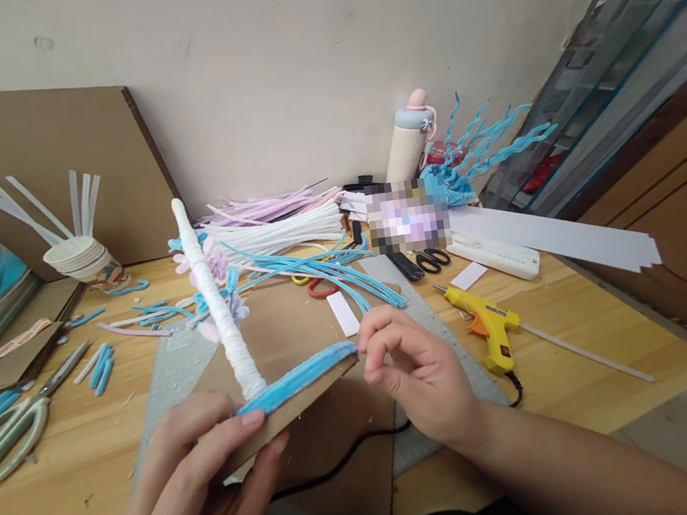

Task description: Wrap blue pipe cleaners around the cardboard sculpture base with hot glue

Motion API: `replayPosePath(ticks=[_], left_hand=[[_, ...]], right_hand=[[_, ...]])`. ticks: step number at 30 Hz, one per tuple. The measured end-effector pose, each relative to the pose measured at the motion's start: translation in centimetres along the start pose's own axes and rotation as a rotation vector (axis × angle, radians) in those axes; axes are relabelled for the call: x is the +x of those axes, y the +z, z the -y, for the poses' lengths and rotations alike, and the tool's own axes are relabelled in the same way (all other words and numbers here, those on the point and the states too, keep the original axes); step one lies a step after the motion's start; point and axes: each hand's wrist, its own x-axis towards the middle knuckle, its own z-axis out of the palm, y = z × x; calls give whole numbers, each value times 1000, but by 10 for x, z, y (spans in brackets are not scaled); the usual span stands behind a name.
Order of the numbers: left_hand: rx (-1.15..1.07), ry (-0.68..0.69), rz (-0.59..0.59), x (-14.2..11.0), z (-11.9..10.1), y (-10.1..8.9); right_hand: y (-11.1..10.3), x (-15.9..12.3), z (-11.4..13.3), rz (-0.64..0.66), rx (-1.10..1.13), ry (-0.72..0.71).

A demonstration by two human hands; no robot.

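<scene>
My left hand (201, 474) grips a piece of brown cardboard (312, 400), thumb below and fingers on top. Light-blue pipe cleaners (308, 371) lie side by side along the cardboard's upper face. From its far side rises a white-wrapped stick (212, 301), tilted to the left, with lilac and blue fuzzy flowers (234, 294) around and behind it. At the right end of the strip, my right hand (416, 367) is closed in a pinch at the tip of the blue pipe cleaners. Its fingertips partly hide that end.
On the right lies a yellow glue gun (486, 323) with a black cord. Bundles of white pipe cleaners (289, 235) sit at the back, near black scissors (433, 259). Large scissors (16, 431) and paper cups (85, 264) are on the left. A bottle (407, 142) stands by the wall.
</scene>
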Motion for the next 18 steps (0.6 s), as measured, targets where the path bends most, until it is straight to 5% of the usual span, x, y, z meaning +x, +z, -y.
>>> replayPosePath(ticks=[5,11,14,18], left_hand=[[10,13,-8,0,2,2],[6,-4,-30,-2,2,3],[-10,8,-32,0,0,3],[-30,24,-7,3,-4,3]], right_hand=[[-4,13,-5,-202,510,283],[-8,24,2,-84,828,467],[-7,17,6,11,728,397],[-6,4,7,24,161,22]])
